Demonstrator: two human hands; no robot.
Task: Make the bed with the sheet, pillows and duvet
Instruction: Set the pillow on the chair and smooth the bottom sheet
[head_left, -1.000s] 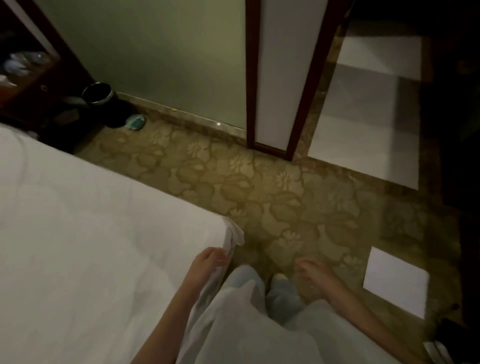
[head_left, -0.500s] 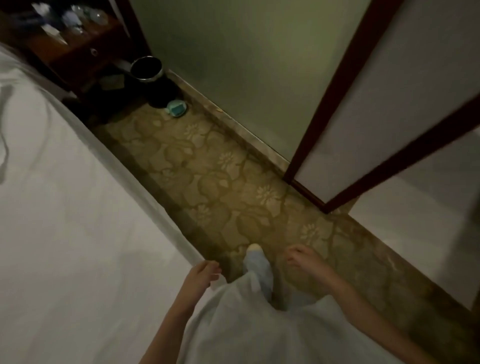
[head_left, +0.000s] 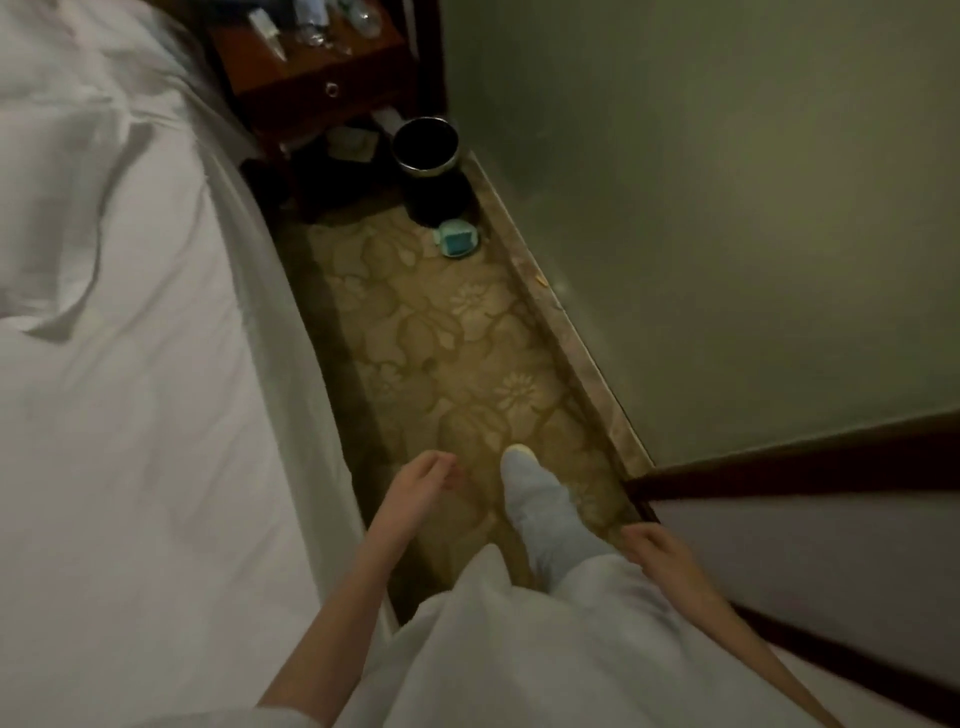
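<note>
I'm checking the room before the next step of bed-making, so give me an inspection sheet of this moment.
Surface: bed covered in a white sheet, wrinkled toward the head end.
Job's things: sheet in place; no pillows or duvet clearly seen.
Clutter: bin and small teal object on the carpet; small items on the nightstand, too blurred to name.
Hands: left hand and right hand hold nothing, fingers loosely curled.
Cables: nothing seen.
Surroundings: narrow aisle between bed and wall; dark door frame at right.
</note>
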